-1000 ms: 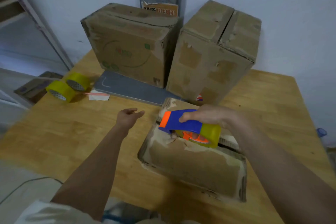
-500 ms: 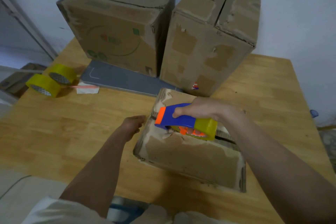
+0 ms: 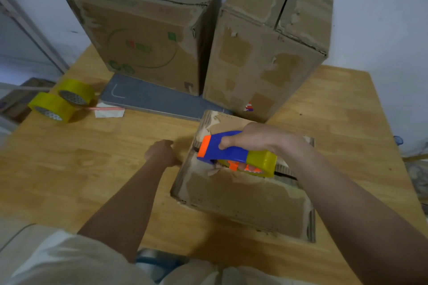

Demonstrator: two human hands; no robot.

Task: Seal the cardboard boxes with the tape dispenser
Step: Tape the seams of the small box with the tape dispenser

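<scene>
- Pale wall is backing a light wooden surface (image 3: 335, 109), where the low, worn brown cardboard box (image 3: 243, 194) is lying near the middle.
- Right hand (image 3: 257, 139) is wrapping its fingers around the blue-and-orange tape dispenser (image 3: 231, 152) with its yellow roll, resting on the box's top seam.
- Left hand (image 3: 162, 152) is touching the box's left side; its finger curl is hidden.
- Dispenser's long axis is running left-right, orange nose pointing left.
- Risk: the torn flaps are likely to snag the tape, or the box may slide if it isn't braced.
</scene>
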